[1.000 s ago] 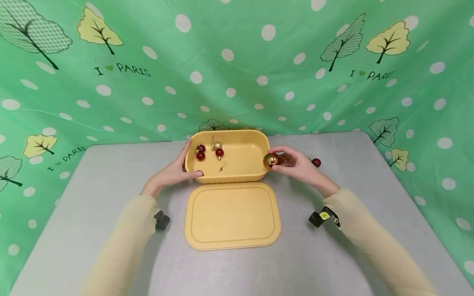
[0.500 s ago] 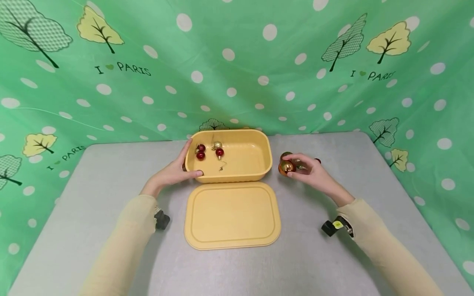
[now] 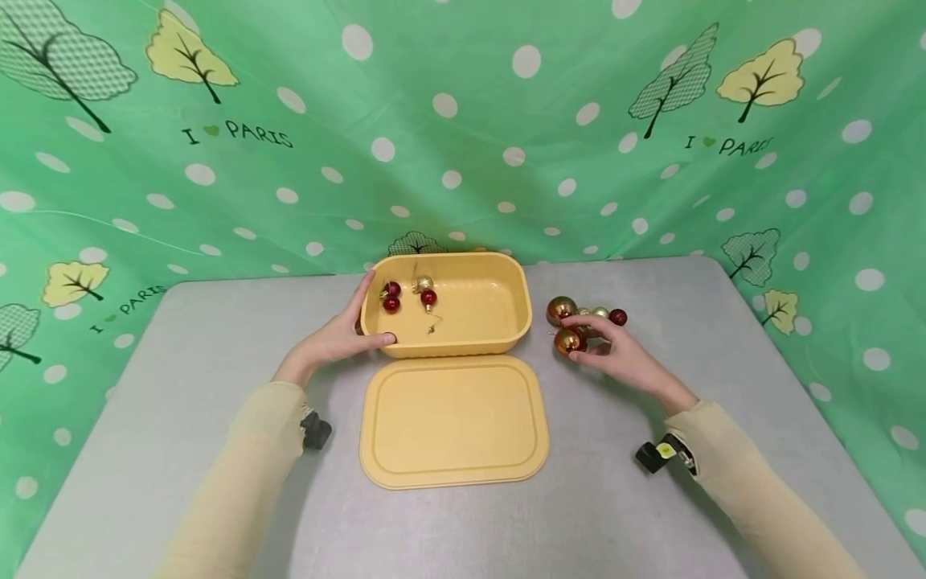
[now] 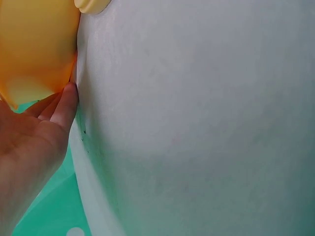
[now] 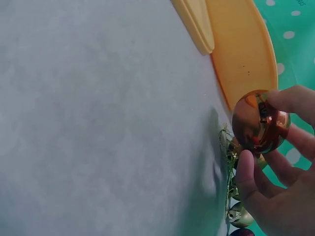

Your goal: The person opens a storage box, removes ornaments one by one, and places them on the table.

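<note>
My left hand grips the left end of a yellow plastic box, its thumb at the front rim and its fingers along the left side. Small dark red baubles and a gold bauble lie inside the box at the left. My right hand pinches a large shiny copper-gold bauble between thumb and fingers, to the right of the box. In the right wrist view this bauble shows close up, above smaller gold baubles. Behind it in the head view sits another large copper-gold bauble.
A flat yellow lid lies on the grey table, directly in front of the box. Past my right fingers are a dark red bauble and a pale gold one. A green patterned curtain hangs behind the table.
My right hand has moved from the box's right rim to the right and nearer the front, with the large bauble. The baubles behind it now show. My left hand stays on the box.
</note>
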Tool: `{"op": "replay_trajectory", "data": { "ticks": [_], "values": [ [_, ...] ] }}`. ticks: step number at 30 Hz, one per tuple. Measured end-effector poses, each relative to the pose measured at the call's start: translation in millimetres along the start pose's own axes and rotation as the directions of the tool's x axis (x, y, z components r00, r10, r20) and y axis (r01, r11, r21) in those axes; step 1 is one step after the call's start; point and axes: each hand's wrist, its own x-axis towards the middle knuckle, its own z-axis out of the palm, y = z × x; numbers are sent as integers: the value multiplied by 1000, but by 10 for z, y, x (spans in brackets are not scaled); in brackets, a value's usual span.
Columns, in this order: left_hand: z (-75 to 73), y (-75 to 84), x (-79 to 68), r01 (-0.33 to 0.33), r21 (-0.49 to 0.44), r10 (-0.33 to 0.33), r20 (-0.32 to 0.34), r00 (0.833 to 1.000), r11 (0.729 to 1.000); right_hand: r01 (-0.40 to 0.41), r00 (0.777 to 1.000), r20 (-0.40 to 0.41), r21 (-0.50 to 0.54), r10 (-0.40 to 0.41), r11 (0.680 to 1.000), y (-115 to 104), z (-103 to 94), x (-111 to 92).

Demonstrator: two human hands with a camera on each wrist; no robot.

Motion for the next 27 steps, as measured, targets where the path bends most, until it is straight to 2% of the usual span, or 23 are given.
{"op": "replay_trajectory", "data": {
  "ticks": [12,27],
  "values": [
    [3,-14,-4,-13,-13,13,0,1000,1000,-80,996,-48,-31,79,996,43,20,-4],
    [8,-13,-1,-8,-18,8,-3,1000,1000,-69,995,-71,-39,66,997,83,8,-20]
  ]
}}
